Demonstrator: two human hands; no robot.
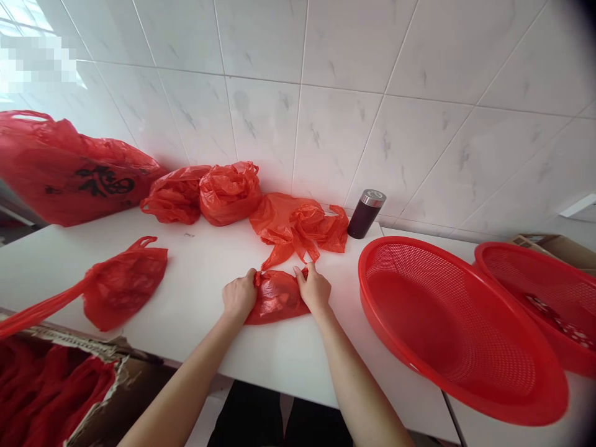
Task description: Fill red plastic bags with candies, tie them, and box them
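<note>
On the desk (298,357), the red plastic bag (278,297) is being gripped at its far corners by the left hand (239,295) and right hand (315,289); gentle, even pulling is being advised against tearing.

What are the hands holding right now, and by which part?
A bulging red plastic bag: the left hand grips its bunched far left corner, and the right hand holds its far right corner.
</note>
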